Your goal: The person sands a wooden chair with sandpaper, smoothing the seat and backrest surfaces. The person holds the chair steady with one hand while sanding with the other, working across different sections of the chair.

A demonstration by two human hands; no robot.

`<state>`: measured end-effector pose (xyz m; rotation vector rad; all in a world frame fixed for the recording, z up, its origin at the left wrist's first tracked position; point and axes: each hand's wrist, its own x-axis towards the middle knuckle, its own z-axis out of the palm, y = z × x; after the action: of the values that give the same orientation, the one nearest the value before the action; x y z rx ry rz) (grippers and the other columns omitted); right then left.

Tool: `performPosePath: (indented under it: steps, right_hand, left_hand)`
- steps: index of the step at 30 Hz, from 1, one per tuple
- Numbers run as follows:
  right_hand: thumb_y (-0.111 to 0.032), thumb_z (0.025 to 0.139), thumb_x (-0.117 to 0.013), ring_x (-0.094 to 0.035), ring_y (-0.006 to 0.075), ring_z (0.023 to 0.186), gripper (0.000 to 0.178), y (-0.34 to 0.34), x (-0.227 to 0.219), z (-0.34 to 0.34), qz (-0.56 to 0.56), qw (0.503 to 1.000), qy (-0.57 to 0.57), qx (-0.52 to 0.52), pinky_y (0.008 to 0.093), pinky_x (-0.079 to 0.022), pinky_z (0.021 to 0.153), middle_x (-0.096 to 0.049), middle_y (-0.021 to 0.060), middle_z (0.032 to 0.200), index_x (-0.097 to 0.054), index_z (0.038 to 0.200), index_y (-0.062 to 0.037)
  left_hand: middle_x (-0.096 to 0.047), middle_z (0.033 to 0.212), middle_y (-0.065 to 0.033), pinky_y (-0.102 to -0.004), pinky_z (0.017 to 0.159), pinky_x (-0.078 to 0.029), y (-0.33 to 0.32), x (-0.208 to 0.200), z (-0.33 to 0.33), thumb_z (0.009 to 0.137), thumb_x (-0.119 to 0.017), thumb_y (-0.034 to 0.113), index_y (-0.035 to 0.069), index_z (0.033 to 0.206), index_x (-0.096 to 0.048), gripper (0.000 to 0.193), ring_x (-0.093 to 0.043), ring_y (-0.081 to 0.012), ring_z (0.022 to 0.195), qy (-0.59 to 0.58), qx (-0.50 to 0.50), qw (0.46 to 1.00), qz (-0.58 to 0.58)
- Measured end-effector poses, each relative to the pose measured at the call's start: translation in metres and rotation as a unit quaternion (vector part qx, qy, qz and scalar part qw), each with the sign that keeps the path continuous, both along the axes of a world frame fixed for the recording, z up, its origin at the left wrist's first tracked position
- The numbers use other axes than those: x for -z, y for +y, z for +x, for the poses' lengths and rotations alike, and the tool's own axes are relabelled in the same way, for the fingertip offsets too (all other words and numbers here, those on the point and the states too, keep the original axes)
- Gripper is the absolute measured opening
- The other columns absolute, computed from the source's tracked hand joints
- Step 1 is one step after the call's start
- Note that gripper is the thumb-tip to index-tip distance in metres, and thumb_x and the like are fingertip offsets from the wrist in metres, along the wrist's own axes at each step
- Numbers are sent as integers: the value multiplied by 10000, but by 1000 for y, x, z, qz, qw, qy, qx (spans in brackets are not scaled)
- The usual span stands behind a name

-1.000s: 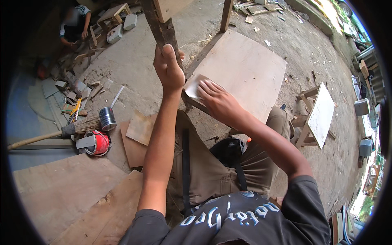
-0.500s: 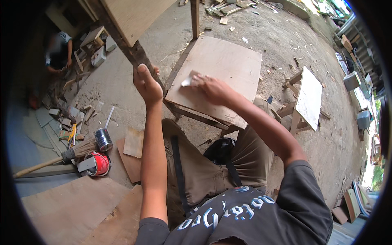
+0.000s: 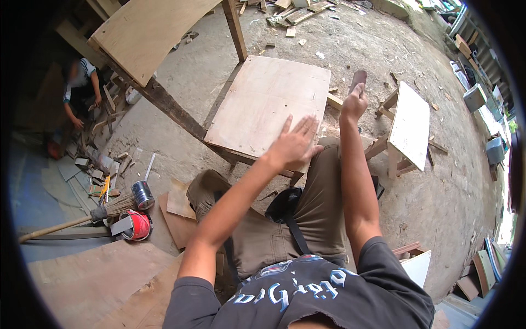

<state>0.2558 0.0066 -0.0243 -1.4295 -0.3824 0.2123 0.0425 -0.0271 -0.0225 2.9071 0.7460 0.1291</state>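
A wooden chair stands tilted in front of my knees, with a pale plywood seat point(image 3: 257, 98) and a plywood backrest point(image 3: 150, 35) on a dark wooden post point(image 3: 172, 108). My left hand point(image 3: 295, 143) is open over the seat's near right part, fingers stretched out and slightly blurred; it seems to rest on the surface. Beyond the seat's right edge, my right hand point(image 3: 354, 105) is raised and closed around a reddish-brown strip that looks like folded sandpaper point(image 3: 359, 79). The strip's upper end sticks out above the fingers.
To the right stands a small stool with a white top point(image 3: 411, 123). At left are a red paint can point(image 3: 141, 225), a dark can point(image 3: 143, 195), a broom point(image 3: 118, 205) and wood scraps. Another person point(image 3: 82, 90) sits at far left. Plywood sheets point(image 3: 98, 279) lie lower left.
My left hand has let go of the chair post and come right, onto the seat. My right hand has lifted off the seat and moved right with the sandpaper. The view has shifted slightly.
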Motion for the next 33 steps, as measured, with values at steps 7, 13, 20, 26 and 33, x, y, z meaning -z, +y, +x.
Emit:
performPosePath:
  steps: [7,13,20,26,33]
  right_hand:
    - [-345,1032,-435,-529,147,722,492,-27,26,3,-66,998,24,-8,331,-439,691,-625,76,783,-644,948,93]
    - [-355,1034,-422,-565,142,728,509,-52,38,15,-24,999,13,-19,321,-460,689,-662,90,802,-651,1036,99]
    - [-331,1024,-442,-601,190,716,458,-51,45,-24,-65,993,-70,-71,337,-476,714,-693,157,818,-659,1081,69]
    - [-325,1026,-445,-590,174,716,453,-55,53,-7,-38,995,-55,-75,341,-468,694,-685,136,795,-659,1053,74]
    - [-335,1024,-445,-589,180,719,463,-62,42,-11,-74,993,-21,-91,345,-468,691,-673,149,782,-663,1012,74]
  left_hand:
    - [-166,1602,-76,-450,1208,22,161,-31,-1,1025,-262,477,155,1526,-247,596,-77,-210,1494,63,-185,979,60]
    - [-382,1507,-157,-485,1197,-146,173,-51,41,1014,-367,465,50,1425,-426,587,-310,-287,1424,-155,-33,979,-132]
    - [-176,1606,-84,-443,1215,-56,227,-16,29,1019,-265,468,61,1527,-207,653,-126,-264,1488,13,-310,951,10]
    - [-109,1618,-42,-462,1210,-22,171,-17,113,1009,-181,552,130,1548,-136,686,-114,-194,1489,69,23,997,-18]
    - [-123,1611,-88,-430,1217,-38,217,-25,54,1031,-183,481,70,1524,-217,643,-126,-214,1486,56,-127,990,-13]
